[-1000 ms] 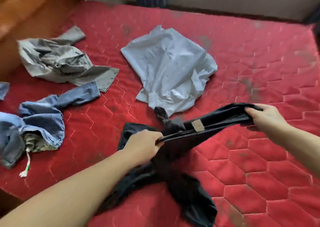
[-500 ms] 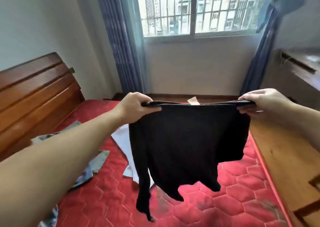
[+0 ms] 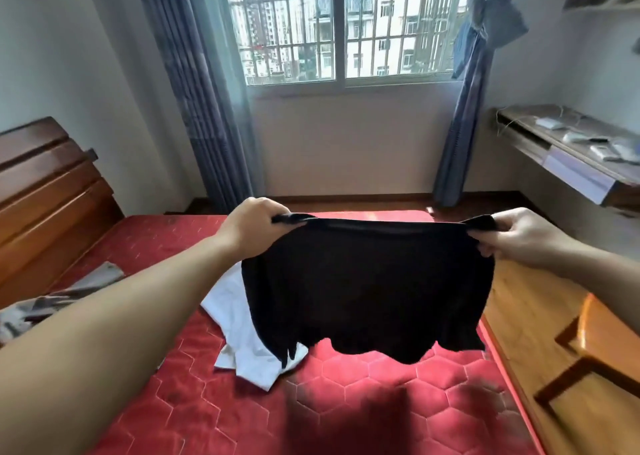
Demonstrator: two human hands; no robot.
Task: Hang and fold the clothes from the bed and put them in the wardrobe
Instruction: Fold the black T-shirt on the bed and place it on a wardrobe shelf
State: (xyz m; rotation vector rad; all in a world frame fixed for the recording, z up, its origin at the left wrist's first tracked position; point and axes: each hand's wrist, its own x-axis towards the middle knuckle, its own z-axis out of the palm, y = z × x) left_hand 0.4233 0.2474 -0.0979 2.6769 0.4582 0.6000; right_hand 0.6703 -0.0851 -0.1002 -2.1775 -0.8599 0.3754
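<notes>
- The left hand grips the top left corner of a black garment, fingers curled over the edge with the knuckles up.
- The right hand pinches the top right corner of the same garment, with the cloth bunched between thumb and fingers.
- The two hands are held well apart at about the same height, and the garment's top edge runs nearly straight between them.
- The garment hangs below the hands in the air, clear of the bed; its bottom hem is uneven and wavy, and a shadow falls on the mattress under it.
- A white garment lies crumpled on the red quilted mattress below the left hand, partly hidden behind the black one.
- A grey garment lies on the bed further out to the left of the left forearm, near the wooden headboard.
- Beyond the hands is a barred window with blue-grey curtains on either side.
- To the right of the right hand, a wall-mounted worktop carries small pale items too blurred to identify.
</notes>
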